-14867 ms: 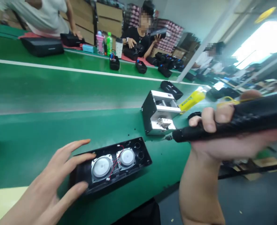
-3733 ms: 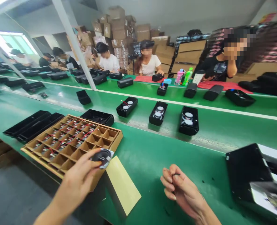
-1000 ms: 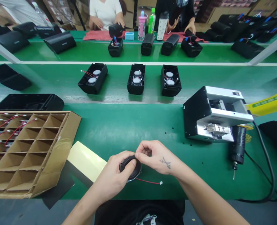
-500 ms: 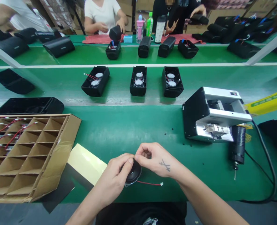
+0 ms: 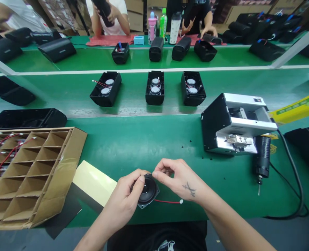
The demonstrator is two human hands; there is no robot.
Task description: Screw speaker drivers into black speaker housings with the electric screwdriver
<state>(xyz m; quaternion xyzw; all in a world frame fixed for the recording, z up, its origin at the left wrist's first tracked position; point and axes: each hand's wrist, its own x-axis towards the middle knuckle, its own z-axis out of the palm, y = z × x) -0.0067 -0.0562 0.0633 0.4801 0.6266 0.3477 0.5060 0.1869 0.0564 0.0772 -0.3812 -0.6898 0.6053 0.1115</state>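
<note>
A round black speaker driver (image 5: 148, 191) with a metal frame is just above the green bench near its front edge. My left hand (image 5: 131, 190) grips its left side, thumb on top and fingers behind. My right hand (image 5: 171, 176) is at the driver's upper right edge, thumb and forefinger pinched together; whatever lies between those fingertips is too small to make out. From under the driver a red wire (image 5: 167, 201) runs right to a small white connector (image 5: 181, 201). Left of my left hand lies a pale yellow sheet (image 5: 95, 181), partly over black sheet material.
A cardboard divider box (image 5: 62, 174) holding wired drivers stands left. To the right are a black-and-silver screw feeder (image 5: 235, 122) and an electric screwdriver (image 5: 263, 157) with its cable. Three open speaker housings (image 5: 154, 99) sit further back; co-workers sit across the bench.
My right hand has drawn slightly right from the driver's top, uncovering more of its cone. Across the bench, a co-worker has raised a black speaker part. The view has shifted slightly.
</note>
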